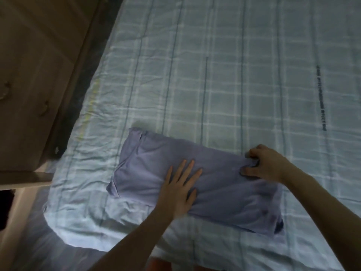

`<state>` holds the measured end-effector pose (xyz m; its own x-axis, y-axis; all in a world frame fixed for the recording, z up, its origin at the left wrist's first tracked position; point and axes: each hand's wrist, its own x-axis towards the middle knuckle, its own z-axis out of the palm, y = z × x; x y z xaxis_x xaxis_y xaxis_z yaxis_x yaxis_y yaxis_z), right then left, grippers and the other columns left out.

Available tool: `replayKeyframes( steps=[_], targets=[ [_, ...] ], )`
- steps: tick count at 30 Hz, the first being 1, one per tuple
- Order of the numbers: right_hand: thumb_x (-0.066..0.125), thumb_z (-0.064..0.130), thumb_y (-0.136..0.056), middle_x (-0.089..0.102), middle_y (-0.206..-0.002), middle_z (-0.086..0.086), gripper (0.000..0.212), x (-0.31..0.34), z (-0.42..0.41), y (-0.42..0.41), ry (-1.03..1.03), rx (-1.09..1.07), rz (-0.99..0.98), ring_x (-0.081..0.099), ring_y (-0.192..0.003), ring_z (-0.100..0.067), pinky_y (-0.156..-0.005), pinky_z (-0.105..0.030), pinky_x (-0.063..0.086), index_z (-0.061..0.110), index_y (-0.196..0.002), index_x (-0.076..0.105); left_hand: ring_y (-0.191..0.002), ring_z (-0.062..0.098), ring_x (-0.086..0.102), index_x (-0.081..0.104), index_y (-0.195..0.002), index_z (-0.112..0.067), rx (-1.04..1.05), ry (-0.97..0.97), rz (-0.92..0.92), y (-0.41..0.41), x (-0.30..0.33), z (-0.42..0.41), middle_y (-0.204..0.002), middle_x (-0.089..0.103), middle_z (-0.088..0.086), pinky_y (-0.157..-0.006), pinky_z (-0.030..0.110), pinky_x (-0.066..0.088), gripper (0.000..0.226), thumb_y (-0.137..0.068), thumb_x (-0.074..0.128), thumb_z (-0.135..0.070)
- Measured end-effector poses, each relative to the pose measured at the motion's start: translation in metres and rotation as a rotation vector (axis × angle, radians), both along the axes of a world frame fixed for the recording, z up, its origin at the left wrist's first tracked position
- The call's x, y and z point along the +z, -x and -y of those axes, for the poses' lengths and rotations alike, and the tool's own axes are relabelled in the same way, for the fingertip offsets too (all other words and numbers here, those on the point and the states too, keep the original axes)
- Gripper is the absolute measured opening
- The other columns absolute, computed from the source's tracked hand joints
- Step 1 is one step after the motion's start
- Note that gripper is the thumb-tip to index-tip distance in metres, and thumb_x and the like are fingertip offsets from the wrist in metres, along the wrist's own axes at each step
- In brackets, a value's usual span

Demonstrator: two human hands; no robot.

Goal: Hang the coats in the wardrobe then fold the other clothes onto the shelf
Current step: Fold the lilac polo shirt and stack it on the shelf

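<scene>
Your left hand (178,189) lies flat with straight fingers on the middle of the purple shirt (195,182) on the bed (234,75), while your right hand (267,165) pinches its far edge; pull too hard and the folds beneath your palm could slide apart

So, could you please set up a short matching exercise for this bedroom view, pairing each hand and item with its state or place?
Column one:
1. left hand
2. right hand
3. purple garment
4. wooden cabinet

Column two:
a. stands beside the bed, at the left
b. pinches the cloth's far edge
c. lies partly folded on the checked bedspread
d. presses flat, fingers straight

Pairs: 1-d, 2-b, 3-c, 4-a
</scene>
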<state>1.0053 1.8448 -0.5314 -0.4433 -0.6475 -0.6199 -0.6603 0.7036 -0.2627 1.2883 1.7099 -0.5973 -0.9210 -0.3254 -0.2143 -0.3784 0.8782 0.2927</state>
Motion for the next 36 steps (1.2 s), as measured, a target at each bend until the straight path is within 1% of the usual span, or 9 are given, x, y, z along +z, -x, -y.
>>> replayKeyframes(
  steps=[12,19,22,24,25,27,31,34,36],
  targets=[
    [0.068,0.051,-0.043,0.064,-0.06,0.003,0.039,0.03,0.013,0.015,-0.349,0.114,0.233,0.061,-0.061,-0.012,-0.06,-0.028,0.046,0.016,-0.061,0.063,-0.149,0.024,0.014,0.03,-0.151,-0.03,0.047,0.059,0.004,0.004,0.006,-0.01,-0.161,0.019,0.002,-0.118,0.052,0.013,0.06,-0.093,0.045,-0.039],
    [0.077,0.027,-0.078,0.073,-0.102,-0.017,0.035,0.094,0.058,-0.017,-0.481,-0.146,0.739,0.071,-0.092,-0.03,-0.076,-0.04,0.058,0.005,-0.106,0.069,-0.118,0.025,0.051,0.052,-0.119,-0.027,0.313,-0.094,-0.107,0.018,0.039,-0.026,-0.129,0.051,0.005,-0.102,0.044,0.033,0.046,-0.076,0.043,-0.041],
    [0.067,0.02,-0.086,0.068,-0.111,-0.024,0.035,0.111,0.098,-0.043,-0.308,-0.257,0.993,0.066,-0.105,-0.035,-0.096,-0.045,0.051,-0.006,-0.11,0.067,-0.082,0.004,0.054,0.066,-0.093,-0.019,0.721,-0.861,-0.372,0.016,0.084,-0.017,-0.091,0.056,-0.007,-0.077,0.024,0.04,0.016,-0.088,0.056,-0.031],
    [0.063,0.015,-0.08,0.07,-0.097,-0.019,0.028,0.114,0.127,-0.067,-0.159,-0.411,1.013,0.071,-0.083,-0.022,-0.074,-0.031,0.058,-0.004,-0.1,0.068,-0.073,0.01,0.061,0.07,-0.089,-0.015,1.045,-1.557,-0.389,0.007,0.114,0.003,-0.082,0.066,-0.001,-0.07,0.028,0.049,0.031,-0.086,0.058,-0.043],
    [0.061,0.014,-0.082,0.069,-0.088,-0.015,0.018,0.111,0.143,-0.081,-0.078,-0.517,1.021,0.07,-0.07,-0.016,-0.061,-0.024,0.057,0.0,-0.093,0.068,-0.078,0.014,0.064,0.07,-0.094,-0.016,1.152,-1.689,-0.399,-0.002,0.121,0.017,-0.088,0.069,0.001,-0.075,0.032,0.051,0.037,-0.088,0.057,-0.05],
    [0.056,0.022,-0.093,0.07,-0.076,-0.01,0.019,0.103,0.171,-0.107,0.022,-0.756,1.069,0.068,-0.058,-0.013,-0.049,-0.022,0.055,0.006,-0.088,0.066,-0.088,0.016,0.064,0.064,-0.105,-0.022,1.339,-1.692,-0.486,-0.026,0.124,0.051,-0.099,0.069,0.001,-0.083,0.035,0.051,0.041,-0.092,0.048,-0.058],
    [0.043,0.047,-0.097,0.067,-0.103,-0.02,0.049,0.07,0.2,-0.147,0.048,-0.843,1.097,0.066,-0.081,-0.029,-0.061,-0.033,0.055,0.002,-0.111,0.058,-0.114,0.025,0.061,0.06,-0.126,-0.018,1.353,-1.689,-0.587,-0.066,0.118,0.112,-0.124,0.066,0.007,-0.105,0.042,0.042,0.061,-0.093,0.034,-0.062],
    [0.044,0.019,-0.099,0.067,-0.099,-0.018,0.021,0.051,0.194,-0.164,0.242,-0.758,0.87,0.063,-0.07,-0.024,-0.058,-0.029,0.054,0.007,-0.106,0.059,-0.095,0.019,0.064,0.065,-0.103,-0.022,1.448,-1.314,-0.335,-0.077,0.1,0.132,-0.111,0.068,0.003,-0.094,0.039,0.05,0.055,-0.082,0.052,-0.072],
    [0.043,0.005,-0.097,0.069,-0.092,-0.015,0.02,0.044,0.179,-0.176,0.299,-0.714,0.825,0.065,-0.063,-0.021,-0.052,-0.024,0.053,0.006,-0.103,0.062,-0.098,0.019,0.061,0.061,-0.113,-0.023,1.41,-1.005,-0.217,-0.078,0.089,0.13,-0.114,0.063,0.003,-0.081,0.034,0.052,0.068,-0.072,0.059,-0.077]
  ],
)
